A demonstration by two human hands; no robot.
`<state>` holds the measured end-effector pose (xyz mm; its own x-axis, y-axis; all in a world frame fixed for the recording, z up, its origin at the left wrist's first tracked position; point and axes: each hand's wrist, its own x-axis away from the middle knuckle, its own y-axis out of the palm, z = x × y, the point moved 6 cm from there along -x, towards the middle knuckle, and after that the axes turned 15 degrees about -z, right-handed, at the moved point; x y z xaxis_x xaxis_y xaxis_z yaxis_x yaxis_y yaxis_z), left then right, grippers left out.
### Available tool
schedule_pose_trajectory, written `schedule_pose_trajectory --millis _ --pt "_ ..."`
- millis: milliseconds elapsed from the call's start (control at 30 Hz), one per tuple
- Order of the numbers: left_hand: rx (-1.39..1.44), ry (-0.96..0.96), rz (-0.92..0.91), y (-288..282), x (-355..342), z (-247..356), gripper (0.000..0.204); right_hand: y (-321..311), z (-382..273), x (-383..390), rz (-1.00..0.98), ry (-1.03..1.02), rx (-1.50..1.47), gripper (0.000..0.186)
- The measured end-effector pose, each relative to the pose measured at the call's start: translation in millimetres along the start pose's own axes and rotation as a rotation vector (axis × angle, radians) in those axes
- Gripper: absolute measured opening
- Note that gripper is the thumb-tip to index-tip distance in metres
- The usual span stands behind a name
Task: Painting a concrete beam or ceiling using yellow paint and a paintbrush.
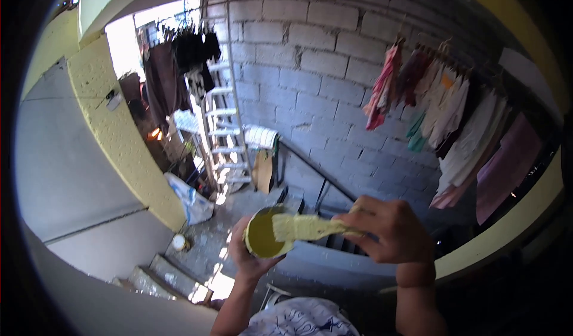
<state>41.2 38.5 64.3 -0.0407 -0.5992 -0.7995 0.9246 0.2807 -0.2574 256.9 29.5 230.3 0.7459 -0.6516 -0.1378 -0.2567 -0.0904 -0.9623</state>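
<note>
My left hand [244, 254] is wrapped round a small round paint can [262, 240], tilted so that the yellow-green paint inside shows. A paintbrush [307, 227] coated in pale yellow paint lies level across the can's right rim, its bristles over the opening. Its handle end is pinched between the thumb and fingers of my right hand [388, 228]. Whether the bristles touch the rim I cannot tell.
Concrete steps [173, 276] descend at lower left, near another small can [180, 243] and a white sack [190, 198]. An aluminium ladder [224, 121] leans on the block wall [310, 91]. A dark handrail [316, 170] slopes ahead; laundry [444, 109] hangs at right.
</note>
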Motion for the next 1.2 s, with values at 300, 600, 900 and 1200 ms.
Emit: schedule_pose_trajectory --millis 300,600,900,1200 --pt "0.051 0.083 -0.036 20.6 -26.4 27.9 0.077 -5.9 -12.4 3.8 -0.066 0.074 0.069 0.023" --pt "0.016 0.141 -0.081 21.2 -18.7 40.7 0.073 16.3 -13.0 -4.3 -0.213 0.16 0.141 0.021" --pt "-0.03 0.107 -0.081 12.7 -12.2 37.7 0.074 0.8 -20.8 2.3 -0.075 0.114 0.014 0.022" --pt "-0.103 -0.003 -0.171 11.8 -11.3 35.9 0.086 21.4 -15.8 -10.0 0.059 0.016 -0.184 0.027"
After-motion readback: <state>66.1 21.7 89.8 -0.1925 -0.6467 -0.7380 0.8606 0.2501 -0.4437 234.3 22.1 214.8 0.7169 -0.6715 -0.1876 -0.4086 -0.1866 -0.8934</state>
